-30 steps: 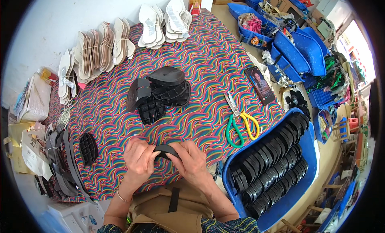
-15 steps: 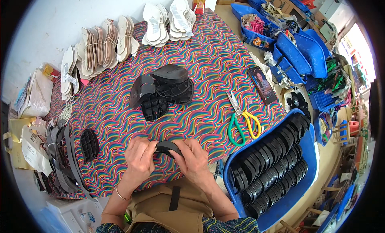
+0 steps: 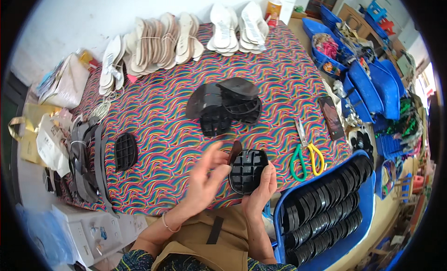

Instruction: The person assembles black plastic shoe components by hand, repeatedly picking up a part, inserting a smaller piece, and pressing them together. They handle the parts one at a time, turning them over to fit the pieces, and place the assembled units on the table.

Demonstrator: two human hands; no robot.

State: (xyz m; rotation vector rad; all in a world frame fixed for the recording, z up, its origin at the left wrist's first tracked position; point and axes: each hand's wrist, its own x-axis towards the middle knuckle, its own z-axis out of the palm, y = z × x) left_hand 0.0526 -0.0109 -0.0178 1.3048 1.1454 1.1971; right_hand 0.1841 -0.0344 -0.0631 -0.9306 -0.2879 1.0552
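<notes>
My right hand (image 3: 263, 185) grips a black shoe-heel piece (image 3: 248, 173) by its right and lower edge, the ribbed, hollow side facing up. Beside its upper left edge stands a dark curved flap (image 3: 235, 152); I cannot make out whether it is part of the piece. My left hand (image 3: 205, 178), partly blurred, is at the left edge, fingers apart and tips close to the flap. Farther up the table, several similar black pieces (image 3: 240, 88) lie in a loose heap. A single ribbed piece (image 3: 126, 152) rests to the left.
Scissors (image 3: 305, 152) with green and yellow handles and a phone (image 3: 331, 118) lie to the right. A blue tub (image 3: 371, 196) holds rows of black pieces. Tied insole bundles (image 3: 223, 31) line the wall. Dark strips (image 3: 84, 164) and bags (image 3: 50, 143) crowd the left edge.
Both hands were bending a black heel piece with its smooth side up. Now its ribbed side shows, my right hand holds it, and my left fingers have spread. The view has shifted left.
</notes>
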